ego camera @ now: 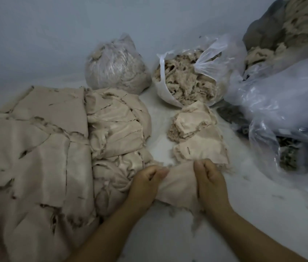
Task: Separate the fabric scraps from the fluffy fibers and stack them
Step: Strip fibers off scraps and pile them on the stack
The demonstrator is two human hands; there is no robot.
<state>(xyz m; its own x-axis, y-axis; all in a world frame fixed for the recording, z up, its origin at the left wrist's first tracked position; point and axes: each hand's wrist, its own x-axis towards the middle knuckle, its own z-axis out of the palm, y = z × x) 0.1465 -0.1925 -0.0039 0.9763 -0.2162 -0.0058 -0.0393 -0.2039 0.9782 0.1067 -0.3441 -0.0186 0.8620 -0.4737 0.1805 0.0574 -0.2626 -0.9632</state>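
A beige fabric scrap [179,184] is stretched between my two hands low in the middle of the view. My left hand [145,186] pinches its left edge and my right hand [210,184] pinches its right edge. Just beyond my hands lies a small pile of beige scraps [198,137] with a clump of fluffy fibers [174,132] on its left side. A big stack of flattened and bundled beige fabric [58,148] fills the left side.
An open white plastic bag [170,95] holding fluffy fibers and scraps stands behind the small pile. A tied bag of fibers [115,67] sits to its left. Several clear plastic bags [281,99] crowd the right side. Loose fluff dots the white floor [253,214].
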